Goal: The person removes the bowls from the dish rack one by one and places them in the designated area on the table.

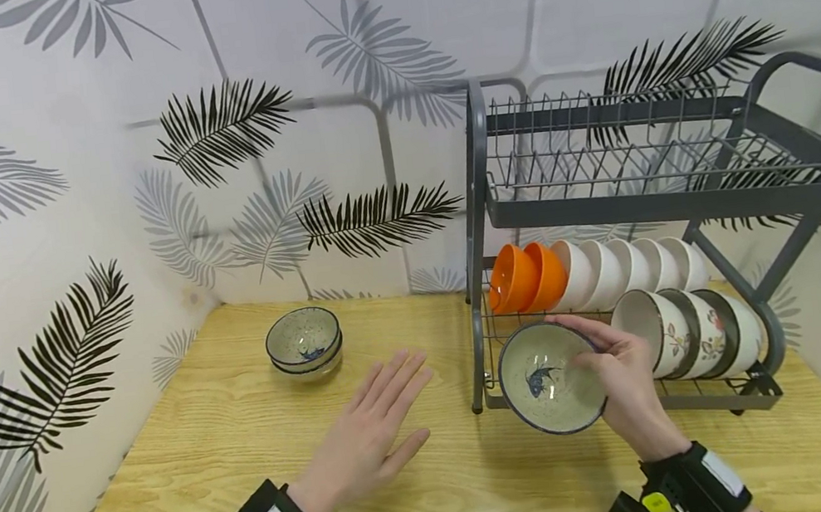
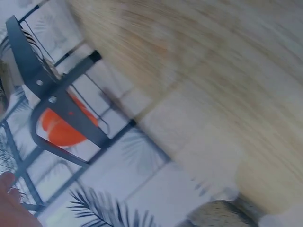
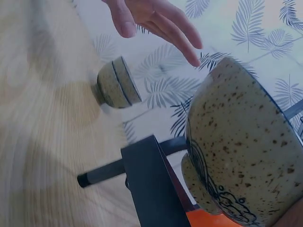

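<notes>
**Ana:** Leaf-patterned wallpaper backs a pale wooden table [image 1: 197,445] in the head view. At the right stands a grey two-tier dish rack [image 1: 483,198], its lower tier filled with two orange bowls [image 1: 525,277], white bowls [image 1: 629,265] and flowered bowls [image 1: 689,331] on edge.

**Ben:** And the hands?

**Ana:** The right hand [image 1: 622,380] grips a speckled bowl with a blue fish [image 1: 547,377] just in front of the rack's left post, thumb over the upper rim and fingers behind. The bowl is tipped on edge, its mouth facing the camera and a little left, so its axis runs nearly level. The left hand [image 1: 373,435] hovers flat over the table, fingers straight and spread, holding nothing. Two matching stacked bowls [image 1: 305,344] sit further left, mouths up.

**Ben:** Left wrist view?

**Ana:** Blurred: wood grain, the rack's frame and an orange bowl behind it. That hand's fingers barely show.

**Ben:** Right wrist?

**Ana:** The fish bowl's speckled underside fills the right side, foot ring toward the rack post; the grip itself is out of frame. Beyond, the open left hand hangs above the stack.

**Ben:** Advice?

**Ana:** I'd keep the rim pinch firm, clear the post before turning, and level the mouth upward before lowering it anywhere.
</notes>
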`<state>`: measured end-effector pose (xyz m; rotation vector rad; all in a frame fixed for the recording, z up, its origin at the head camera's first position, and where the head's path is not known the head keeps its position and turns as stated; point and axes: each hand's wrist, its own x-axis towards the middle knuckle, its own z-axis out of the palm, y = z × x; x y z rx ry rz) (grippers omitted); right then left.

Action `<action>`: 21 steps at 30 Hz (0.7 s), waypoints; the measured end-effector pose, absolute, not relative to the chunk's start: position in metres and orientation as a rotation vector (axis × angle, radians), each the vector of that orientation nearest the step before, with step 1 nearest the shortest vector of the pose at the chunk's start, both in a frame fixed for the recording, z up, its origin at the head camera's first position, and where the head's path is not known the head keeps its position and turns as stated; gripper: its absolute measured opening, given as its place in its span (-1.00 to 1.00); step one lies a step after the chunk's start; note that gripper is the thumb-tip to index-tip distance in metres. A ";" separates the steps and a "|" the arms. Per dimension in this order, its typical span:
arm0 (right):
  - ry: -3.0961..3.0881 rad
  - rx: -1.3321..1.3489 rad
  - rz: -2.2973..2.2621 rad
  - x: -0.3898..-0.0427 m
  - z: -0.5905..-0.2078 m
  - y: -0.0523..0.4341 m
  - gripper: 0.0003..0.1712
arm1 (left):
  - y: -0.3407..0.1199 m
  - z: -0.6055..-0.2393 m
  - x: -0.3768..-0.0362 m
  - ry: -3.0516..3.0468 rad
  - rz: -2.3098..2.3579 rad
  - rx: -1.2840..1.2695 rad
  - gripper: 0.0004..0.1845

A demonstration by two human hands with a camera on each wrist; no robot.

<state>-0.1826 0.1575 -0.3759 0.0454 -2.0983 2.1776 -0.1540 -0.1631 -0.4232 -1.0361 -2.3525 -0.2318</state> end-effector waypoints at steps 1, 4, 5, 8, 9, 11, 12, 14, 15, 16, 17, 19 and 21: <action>-2.130 0.041 2.182 -0.182 -0.376 0.157 -0.36 | -0.161 -0.422 -0.152 -2.338 -0.227 -1.055 -0.30; -2.197 0.026 2.219 -0.181 -0.376 0.154 -0.36 | -0.154 -0.417 -0.147 -2.294 -0.201 -1.109 -0.29; -2.214 0.029 2.232 -0.180 -0.377 0.153 -0.36 | -0.152 -0.415 -0.145 -2.289 -0.195 -1.128 -0.27; -2.240 0.055 2.278 -0.178 -0.377 0.150 -0.38 | -0.145 -0.410 -0.140 -2.266 -0.165 -1.187 -0.22; -2.245 0.073 2.294 -0.178 -0.377 0.149 -0.38 | -0.143 -0.409 -0.137 -2.261 -0.158 -1.207 -0.21; -2.252 0.107 2.309 -0.177 -0.378 0.146 -0.39 | -0.139 -0.406 -0.134 -2.239 -0.141 -1.247 -0.18; -2.256 0.121 2.317 -0.176 -0.379 0.145 -0.39 | -0.137 -0.405 -0.132 -2.219 -0.122 -1.263 -0.17; -2.283 0.141 2.308 -0.175 -0.380 0.142 -0.40 | -0.133 -0.403 -0.129 -2.189 -0.108 -1.299 -0.16; -2.296 0.146 2.300 -0.175 -0.381 0.141 -0.40 | -0.131 -0.403 -0.128 -2.171 -0.100 -1.315 -0.16; -2.312 0.140 2.295 -0.175 -0.382 0.139 -0.40 | -0.130 -0.402 -0.127 -2.157 -0.090 -1.330 -0.16; -2.330 0.138 2.287 -0.174 -0.382 0.138 -0.41 | -0.128 -0.402 -0.126 -2.138 -0.081 -1.345 -0.17; -2.368 0.137 2.270 -0.174 -0.384 0.135 -0.41 | -0.125 -0.401 -0.125 -2.112 -0.067 -1.374 -0.20; -2.388 0.128 2.279 -0.173 -0.386 0.132 -0.40 | -0.123 -0.400 -0.123 -2.084 -0.037 -1.391 -0.23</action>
